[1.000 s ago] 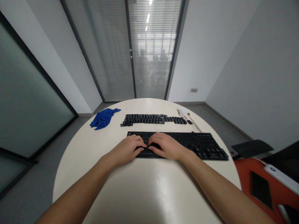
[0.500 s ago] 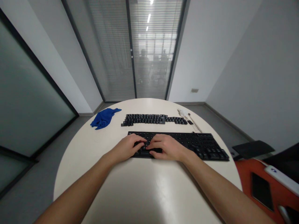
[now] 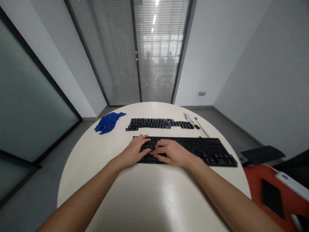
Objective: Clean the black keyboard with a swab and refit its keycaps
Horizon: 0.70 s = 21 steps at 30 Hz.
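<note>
A black keyboard [image 3: 188, 141] lies across the round table, with its keycaps off over much of the left and middle and still on at the right end. My left hand [image 3: 133, 151] rests on its left end, fingers stretched out and spread, holding nothing. Over the left-middle of the keyboard is my right hand [image 3: 170, 152], its fingers bent down and drawn together in a pinch. Whatever lies between those fingertips is hidden or too small to name. Beyond the keyboard, loose black keycaps [image 3: 154, 123] stand in rows on the tabletop.
A crumpled blue cloth [image 3: 109, 122] lies at the table's far left. At the far right are a white bundle [image 3: 189, 116], a thin stick [image 3: 202, 127] and a small black piece [image 3: 197, 127]. Beside the table, a phone [image 3: 272, 198] and power strip [image 3: 293, 185] rest on an orange seat [image 3: 256, 183].
My left hand has opened: its fingers, which were bent in close to my right hand, are now spread over the keyboard's left end. My right hand stays in nearly the same place.
</note>
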### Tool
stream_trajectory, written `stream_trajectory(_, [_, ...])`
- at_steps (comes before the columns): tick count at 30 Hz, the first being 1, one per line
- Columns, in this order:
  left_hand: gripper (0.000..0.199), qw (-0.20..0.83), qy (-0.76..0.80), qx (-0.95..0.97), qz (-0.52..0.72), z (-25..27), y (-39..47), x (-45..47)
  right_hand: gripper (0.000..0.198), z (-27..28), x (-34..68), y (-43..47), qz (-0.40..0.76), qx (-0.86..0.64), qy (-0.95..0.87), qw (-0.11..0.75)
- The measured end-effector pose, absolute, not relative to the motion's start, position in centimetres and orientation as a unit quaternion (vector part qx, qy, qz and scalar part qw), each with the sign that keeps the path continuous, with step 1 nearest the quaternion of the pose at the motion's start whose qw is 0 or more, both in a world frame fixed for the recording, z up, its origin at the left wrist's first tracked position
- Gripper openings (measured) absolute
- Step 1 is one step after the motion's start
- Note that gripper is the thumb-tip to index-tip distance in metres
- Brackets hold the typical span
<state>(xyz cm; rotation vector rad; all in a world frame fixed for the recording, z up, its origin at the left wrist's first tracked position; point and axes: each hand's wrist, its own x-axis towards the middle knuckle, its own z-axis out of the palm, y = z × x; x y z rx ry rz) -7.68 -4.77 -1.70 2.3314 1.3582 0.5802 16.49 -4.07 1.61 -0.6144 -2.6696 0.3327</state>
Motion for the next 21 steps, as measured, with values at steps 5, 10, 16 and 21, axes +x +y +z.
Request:
stream_trajectory(5, [0.049,0.197,0.496,0.828,0.173,-1.56,-4.91,-7.4,0.019,1.7,16.26,-4.04,0.128,-0.228,-0.946,0.189])
stream_trajectory(10, [0.051,0.207,0.504,0.824,0.155,-1.42,-5.0,-7.23,0.018,1.91,16.04,-4.03,0.125,-0.228,-0.948,0.185])
stream_trajectory(16, [0.053,0.19,0.5,0.83,0.159,-1.77,-4.95,-7.31,0.017,1.82,15.91,-4.15,0.124,-0.24,-0.947,0.173])
stream_trajectory(21, [0.051,0.193,0.493,0.83,0.177,-1.85,-5.02,-7.45,0.018,1.79,16.03,-4.2,0.131,-0.235,-0.946,0.18])
